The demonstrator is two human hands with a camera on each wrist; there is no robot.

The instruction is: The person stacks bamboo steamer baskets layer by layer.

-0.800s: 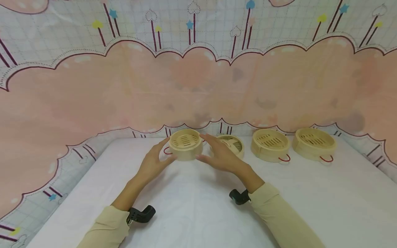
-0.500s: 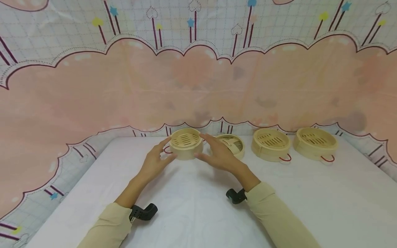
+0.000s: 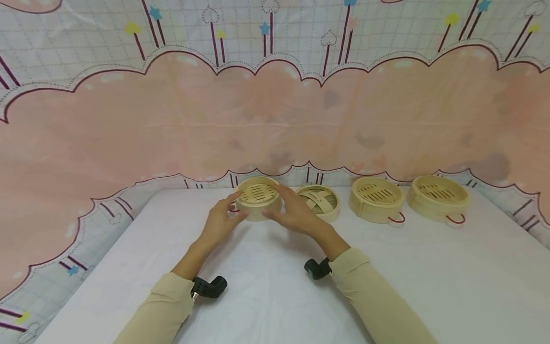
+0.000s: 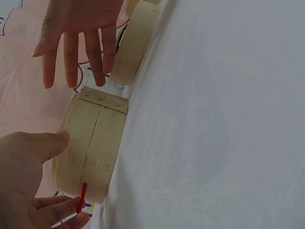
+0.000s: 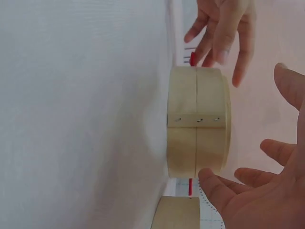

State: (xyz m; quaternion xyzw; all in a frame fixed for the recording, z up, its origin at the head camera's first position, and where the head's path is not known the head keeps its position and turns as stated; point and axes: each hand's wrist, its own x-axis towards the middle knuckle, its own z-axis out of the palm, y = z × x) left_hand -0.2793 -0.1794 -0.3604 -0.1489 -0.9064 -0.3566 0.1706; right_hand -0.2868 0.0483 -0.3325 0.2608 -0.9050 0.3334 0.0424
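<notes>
A small round bamboo steamer basket [image 3: 258,193] with a slotted top stands on the white cloth between both hands. My left hand [image 3: 220,222] is at its left side, fingers relaxed, thumb near the front wall. In the left wrist view, that thumb overlaps the wall, and a red loop handle [image 4: 82,198] crosses in front of the other fingers. My right hand [image 3: 296,212] is spread at the basket's right side, fingertips by the rim and thumb across its front. The right wrist view shows those fingers straight and apart, one fingertip close to the wall.
Just right of the basket lies a woven bamboo steamer lid [image 3: 324,200], partly behind the right hand. Farther right stand two larger slotted steamer baskets [image 3: 376,198] with red loops. A patterned backdrop [image 3: 266,110] rises behind the white table [image 3: 266,296].
Both hands have shifted inward around the basket, the right one moving left so that more of the woven lid shows. The basket stays in place while the head view tilts slightly.
</notes>
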